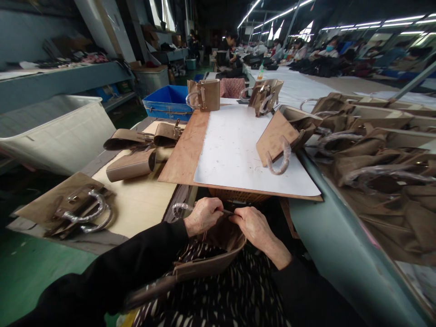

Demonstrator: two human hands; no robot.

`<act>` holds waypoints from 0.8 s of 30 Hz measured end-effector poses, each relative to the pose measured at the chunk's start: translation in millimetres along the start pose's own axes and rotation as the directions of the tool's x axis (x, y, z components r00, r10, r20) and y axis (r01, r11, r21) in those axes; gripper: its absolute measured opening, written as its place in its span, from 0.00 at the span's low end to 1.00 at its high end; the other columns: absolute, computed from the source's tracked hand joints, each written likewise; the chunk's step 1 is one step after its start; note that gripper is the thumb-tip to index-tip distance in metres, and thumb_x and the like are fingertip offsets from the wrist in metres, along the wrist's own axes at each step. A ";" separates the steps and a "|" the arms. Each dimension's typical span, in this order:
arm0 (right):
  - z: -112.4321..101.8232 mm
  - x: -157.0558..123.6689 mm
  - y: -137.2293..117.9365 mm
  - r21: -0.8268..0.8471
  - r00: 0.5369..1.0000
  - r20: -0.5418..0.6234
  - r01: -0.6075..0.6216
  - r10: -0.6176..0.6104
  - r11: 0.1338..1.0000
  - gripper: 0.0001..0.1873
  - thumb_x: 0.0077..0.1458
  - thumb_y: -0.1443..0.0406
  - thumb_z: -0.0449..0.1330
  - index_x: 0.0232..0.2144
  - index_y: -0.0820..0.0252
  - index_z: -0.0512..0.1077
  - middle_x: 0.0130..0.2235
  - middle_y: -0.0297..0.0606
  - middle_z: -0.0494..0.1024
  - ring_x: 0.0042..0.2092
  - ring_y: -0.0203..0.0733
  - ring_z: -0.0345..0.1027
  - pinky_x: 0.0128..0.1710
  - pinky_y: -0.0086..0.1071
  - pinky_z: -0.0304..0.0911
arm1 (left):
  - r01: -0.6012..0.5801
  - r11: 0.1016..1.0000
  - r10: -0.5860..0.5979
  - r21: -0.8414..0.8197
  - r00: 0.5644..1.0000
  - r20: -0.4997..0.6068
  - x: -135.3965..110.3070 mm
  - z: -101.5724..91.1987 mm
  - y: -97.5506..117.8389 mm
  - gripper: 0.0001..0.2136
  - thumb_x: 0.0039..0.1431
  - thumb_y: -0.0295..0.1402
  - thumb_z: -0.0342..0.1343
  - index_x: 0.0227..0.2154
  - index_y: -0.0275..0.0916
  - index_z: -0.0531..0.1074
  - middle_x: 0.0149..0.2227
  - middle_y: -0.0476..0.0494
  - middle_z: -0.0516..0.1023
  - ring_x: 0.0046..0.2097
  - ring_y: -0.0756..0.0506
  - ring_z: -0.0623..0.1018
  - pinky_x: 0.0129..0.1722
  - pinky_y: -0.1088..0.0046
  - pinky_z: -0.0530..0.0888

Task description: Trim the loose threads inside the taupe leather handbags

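A taupe handbag (209, 265) lies in my lap on a dark patterned cloth, its opening facing up. My left hand (204, 215) is closed on the bag's far rim, fingers pinching the edge. Close beside it, my right hand (256, 228) pinches the same rim from the right. A short stretch of the edge shows between the two hands. One plastic-wrapped handle (180, 210) sticks out to the left of my left hand. The bag's inside is partly in shadow, and its lower part is hidden.
Ahead is a wooden board (184, 156) with a white sheet (231, 150), bearing several handbags. More bags lie on the left table (150, 200). Brown bags (381, 181) are piled at right. A blue bin (166, 100) and white tub (57, 131) stand left. Other people sit far back.
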State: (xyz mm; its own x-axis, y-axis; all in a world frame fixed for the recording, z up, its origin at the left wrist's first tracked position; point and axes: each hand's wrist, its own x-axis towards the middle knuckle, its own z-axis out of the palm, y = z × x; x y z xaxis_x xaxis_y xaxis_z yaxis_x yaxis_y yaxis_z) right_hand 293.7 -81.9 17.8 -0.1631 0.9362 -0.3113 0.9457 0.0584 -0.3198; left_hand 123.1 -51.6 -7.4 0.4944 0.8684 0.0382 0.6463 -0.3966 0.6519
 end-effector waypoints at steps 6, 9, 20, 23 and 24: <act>-3.2 1.2 -6.2 -0.080 1.000 0.002 -0.023 0.023 0.996 0.12 0.54 0.59 0.51 0.31 0.54 0.73 0.34 0.38 0.77 0.39 0.42 0.69 0.32 0.30 0.52 | -0.031 0.999 0.032 0.036 0.999 -0.014 -1.1 5.5 0.8 0.05 0.49 0.26 0.49 0.24 0.37 0.69 0.25 0.49 0.71 0.28 0.51 0.68 0.29 0.77 0.62; -5.6 4.9 -9.0 -0.118 1.000 -0.007 -0.001 0.000 0.993 0.11 0.54 0.60 0.52 0.33 0.53 0.73 0.34 0.38 0.77 0.38 0.42 0.69 0.33 0.30 0.52 | 0.000 0.998 0.001 0.056 1.000 -0.026 -1.3 8.0 0.6 0.05 0.49 0.27 0.49 0.24 0.37 0.69 0.25 0.49 0.71 0.28 0.51 0.68 0.29 0.77 0.62; -1.8 11.8 0.1 0.098 0.995 -0.011 0.099 -0.098 0.990 0.12 0.53 0.60 0.52 0.26 0.56 0.74 0.27 0.34 0.75 0.33 0.36 0.67 0.30 0.25 0.51 | 0.080 0.996 -0.081 -0.023 0.997 -0.021 2.9 4.0 1.5 0.05 0.46 0.26 0.50 0.20 0.36 0.70 0.19 0.52 0.68 0.24 0.52 0.65 0.24 0.78 0.58; -1.4 12.1 1.5 0.094 0.995 -0.024 0.098 -0.096 0.991 0.13 0.53 0.59 0.52 0.25 0.56 0.74 0.27 0.34 0.75 0.33 0.36 0.67 0.30 0.25 0.51 | 0.083 0.996 -0.084 -0.043 0.996 -0.025 3.9 3.5 1.5 0.05 0.45 0.26 0.50 0.20 0.36 0.69 0.19 0.52 0.67 0.24 0.53 0.64 0.25 0.79 0.58; -2.2 12.4 0.9 0.091 0.995 -0.021 0.097 -0.096 0.991 0.13 0.53 0.59 0.52 0.26 0.56 0.74 0.27 0.34 0.76 0.34 0.36 0.68 0.30 0.25 0.52 | 0.083 0.996 -0.084 -0.045 0.996 -0.022 4.0 3.4 1.5 0.04 0.45 0.26 0.50 0.20 0.36 0.69 0.19 0.52 0.67 0.24 0.53 0.64 0.25 0.79 0.58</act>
State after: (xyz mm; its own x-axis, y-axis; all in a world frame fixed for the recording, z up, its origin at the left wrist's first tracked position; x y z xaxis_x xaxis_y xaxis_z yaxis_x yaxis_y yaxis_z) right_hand 293.2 -69.5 15.6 -0.2469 0.9333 -0.2607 0.8959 0.1173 -0.4285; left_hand 127.9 -49.7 -8.8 0.4256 0.9049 -0.0004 0.6580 -0.3092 0.6866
